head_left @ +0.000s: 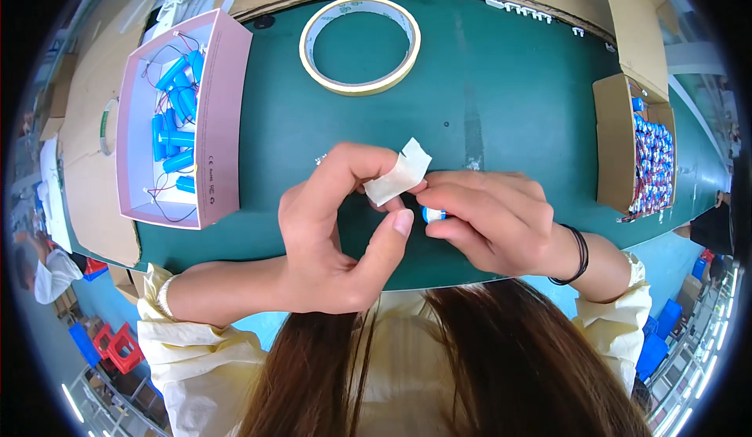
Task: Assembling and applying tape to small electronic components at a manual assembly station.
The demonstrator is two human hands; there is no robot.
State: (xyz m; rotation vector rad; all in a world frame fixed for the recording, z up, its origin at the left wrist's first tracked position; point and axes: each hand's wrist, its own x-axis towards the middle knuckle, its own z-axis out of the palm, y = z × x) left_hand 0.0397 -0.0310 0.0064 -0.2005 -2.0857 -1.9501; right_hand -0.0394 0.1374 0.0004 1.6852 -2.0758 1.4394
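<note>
My left hand (337, 229) pinches a short strip of cream masking tape (398, 172) between forefinger and thumb, just above the green table (501, 100). My right hand (489, 218) is closed around a small blue cylindrical battery cell (433, 214), of which only one end with a white cap shows. The tape strip touches the fingertips of both hands right above the cell. The rest of the cell is hidden inside my right fist.
A large roll of masking tape (360, 44) lies at the back middle. A pink box (184, 120) with several blue cells and red and black wires sits at the left. A cardboard box (638, 151) of more cells stands at the right.
</note>
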